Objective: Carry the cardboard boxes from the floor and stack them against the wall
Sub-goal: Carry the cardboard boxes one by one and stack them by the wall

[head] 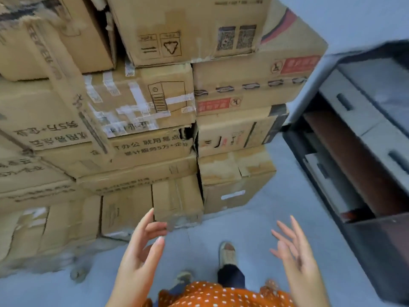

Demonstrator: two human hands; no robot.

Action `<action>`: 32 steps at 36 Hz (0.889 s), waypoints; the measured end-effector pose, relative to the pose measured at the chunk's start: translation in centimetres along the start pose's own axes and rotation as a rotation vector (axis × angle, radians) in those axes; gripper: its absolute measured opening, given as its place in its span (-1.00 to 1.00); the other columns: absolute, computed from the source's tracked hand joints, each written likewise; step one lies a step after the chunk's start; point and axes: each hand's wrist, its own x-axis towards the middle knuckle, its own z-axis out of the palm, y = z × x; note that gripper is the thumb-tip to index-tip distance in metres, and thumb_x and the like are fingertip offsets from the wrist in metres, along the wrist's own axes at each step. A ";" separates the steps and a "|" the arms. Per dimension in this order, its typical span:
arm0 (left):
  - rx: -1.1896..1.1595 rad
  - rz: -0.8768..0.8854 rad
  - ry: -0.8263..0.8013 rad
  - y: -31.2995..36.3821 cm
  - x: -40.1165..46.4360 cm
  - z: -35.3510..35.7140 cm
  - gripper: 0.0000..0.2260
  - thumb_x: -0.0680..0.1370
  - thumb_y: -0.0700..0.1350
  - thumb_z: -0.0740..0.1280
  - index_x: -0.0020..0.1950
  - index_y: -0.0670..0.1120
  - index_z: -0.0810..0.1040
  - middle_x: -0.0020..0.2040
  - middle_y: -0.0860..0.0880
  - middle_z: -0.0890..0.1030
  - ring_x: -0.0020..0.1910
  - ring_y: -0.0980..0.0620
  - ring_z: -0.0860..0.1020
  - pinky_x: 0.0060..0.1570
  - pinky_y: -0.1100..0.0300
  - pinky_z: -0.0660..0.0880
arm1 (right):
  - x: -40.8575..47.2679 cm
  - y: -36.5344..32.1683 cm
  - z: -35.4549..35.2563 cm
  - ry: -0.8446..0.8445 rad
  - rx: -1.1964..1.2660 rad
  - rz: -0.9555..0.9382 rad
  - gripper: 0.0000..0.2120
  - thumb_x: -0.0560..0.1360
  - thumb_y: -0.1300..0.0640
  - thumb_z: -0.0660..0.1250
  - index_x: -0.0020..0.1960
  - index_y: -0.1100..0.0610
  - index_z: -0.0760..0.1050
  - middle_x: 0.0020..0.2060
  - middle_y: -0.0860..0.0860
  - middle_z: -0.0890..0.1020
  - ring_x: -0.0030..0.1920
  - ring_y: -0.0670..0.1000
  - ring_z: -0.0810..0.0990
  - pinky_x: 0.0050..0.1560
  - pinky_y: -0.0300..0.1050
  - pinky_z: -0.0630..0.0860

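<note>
A tall stack of worn brown cardboard boxes [141, 120] fills the left and centre of the view, rising from the grey floor against the wall. A box with white tape strips [137, 103] sits mid-stack, and a box with red labels [250, 85] lies to its right. My left hand [141, 255] is raised in front of the lowest boxes, fingers spread and relaxed, holding nothing. My right hand [294, 251] is up at the right, fingers straight, also empty. Neither hand touches a box.
A dark cabinet with grey drawers [363, 138] stands at the right, close to the stack. Grey floor [221, 227] lies between them, where my foot in a light shoe [228, 253] stands. My orange dotted top [221, 295] shows at the bottom.
</note>
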 end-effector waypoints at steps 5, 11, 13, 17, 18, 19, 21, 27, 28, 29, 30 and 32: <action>0.054 0.022 -0.298 -0.7 -0.1 -3.5 -0.54 0.39 0.19 0.31 0.29 0.27 0.46 0.06 0.17 0.62 0.10 0.16 0.58 -0.01 0.39 0.49 | -8.1 1.3 1.8 0.297 0.094 0.043 -0.41 0.04 -0.58 0.34 0.07 -0.57 0.41 0.10 -0.23 0.62 0.09 -0.23 0.60 -0.05 -0.28 0.58; 0.125 0.029 -0.638 0.2 -0.9 -4.4 -0.41 0.31 0.47 0.29 0.27 0.26 0.49 0.13 0.24 0.60 0.15 0.30 0.53 -0.02 0.48 0.44 | -17.6 2.2 3.4 0.603 0.151 0.084 -0.40 0.04 -0.59 0.34 0.06 -0.49 0.49 0.06 -0.29 0.63 0.07 -0.22 0.61 0.00 -0.23 0.55; 0.143 0.031 -0.708 0.7 -1.3 -3.8 -0.54 0.45 0.31 0.30 0.29 0.17 0.44 0.13 0.25 0.60 0.16 0.29 0.53 0.02 0.45 0.44 | -20.1 2.3 4.1 0.697 0.183 0.093 -0.29 0.05 -0.58 0.34 0.13 -0.31 0.54 0.06 -0.27 0.64 0.07 -0.19 0.62 0.03 -0.17 0.55; 0.167 0.089 -0.865 1.6 -2.9 -2.4 -0.71 0.54 0.10 0.26 0.27 0.17 0.44 0.09 0.27 0.60 0.13 0.30 0.54 0.06 0.26 0.42 | -24.8 2.7 5.4 0.897 0.214 0.115 -0.13 0.07 -0.57 0.35 0.23 -0.11 0.45 0.04 -0.26 0.65 0.07 -0.15 0.63 0.00 -0.18 0.57; 0.165 0.105 -0.898 1.9 -3.5 -1.9 -0.71 0.54 0.13 0.27 0.25 0.17 0.45 0.09 0.27 0.61 0.12 0.30 0.54 0.05 0.24 0.42 | -26.0 2.7 5.6 0.942 0.215 0.111 -0.21 0.09 -0.56 0.35 0.20 -0.19 0.50 0.04 -0.23 0.65 0.08 -0.13 0.63 0.00 -0.16 0.57; 0.158 0.121 -0.933 2.2 -4.1 -1.6 -0.71 0.53 0.14 0.28 0.24 0.16 0.47 0.08 0.25 0.62 0.10 0.30 0.55 0.06 0.23 0.43 | -27.3 2.7 5.7 0.987 0.221 0.106 -0.30 0.10 -0.56 0.36 0.16 -0.27 0.54 0.05 -0.21 0.66 0.07 -0.13 0.63 0.01 -0.14 0.56; 0.140 0.161 -0.995 2.4 -5.5 -1.0 -0.68 0.50 0.13 0.31 0.22 0.10 0.50 0.07 0.19 0.64 0.09 0.24 0.58 0.06 0.22 0.48 | -29.8 2.5 6.0 1.075 0.230 0.105 -0.40 0.10 -0.55 0.36 0.11 -0.42 0.51 0.05 -0.17 0.66 0.07 -0.13 0.64 0.05 -0.09 0.55; 0.127 0.277 -1.201 1.9 -11.3 0.4 -0.71 0.38 0.15 0.31 0.09 0.24 0.60 0.06 0.07 0.67 0.05 0.12 0.63 0.06 0.27 0.53 | -38.8 3.5 7.3 1.329 0.142 0.172 -0.49 0.53 0.31 0.24 0.08 -0.34 0.56 -0.02 -0.08 0.70 0.04 -0.07 0.66 0.12 0.11 0.49; 0.122 0.298 -1.226 1.6 -12.7 0.5 -0.72 0.39 0.13 0.31 0.08 0.26 0.60 0.06 0.06 0.67 0.04 0.11 0.63 0.06 0.25 0.53 | -40.6 3.6 7.7 1.359 0.145 0.201 -0.44 0.53 0.37 0.22 0.08 -0.33 0.57 -0.03 -0.07 0.70 0.03 -0.06 0.67 0.12 0.11 0.49; 0.112 0.312 -1.254 1.2 -14.1 0.6 -0.75 0.42 0.07 0.34 0.09 0.22 0.62 0.04 0.06 0.67 0.02 0.09 0.64 0.05 0.25 0.54 | -42.5 3.6 8.1 1.386 0.143 0.224 -0.43 0.53 0.39 0.22 0.08 -0.32 0.57 -0.04 -0.06 0.70 0.02 -0.06 0.67 0.12 0.10 0.49; 0.100 0.318 -1.287 0.7 -15.6 0.7 -0.78 0.47 -0.02 0.35 0.10 0.13 0.63 0.02 0.06 0.68 0.00 0.06 0.64 0.03 0.25 0.54 | -44.6 3.9 8.5 1.409 0.139 0.246 -0.43 0.53 0.40 0.22 0.08 -0.31 0.57 -0.05 -0.06 0.71 0.01 -0.05 0.67 0.11 0.10 0.49; 0.095 0.328 -1.377 -0.3 -18.9 0.7 -0.82 0.50 -0.08 0.38 0.10 0.05 0.63 0.00 0.06 0.68 0.00 0.05 0.64 0.02 0.26 0.54 | -49.0 4.3 9.3 1.479 0.136 0.290 -0.48 0.54 0.36 0.22 0.09 -0.28 0.57 -0.06 -0.05 0.71 0.00 -0.04 0.68 0.12 0.08 0.49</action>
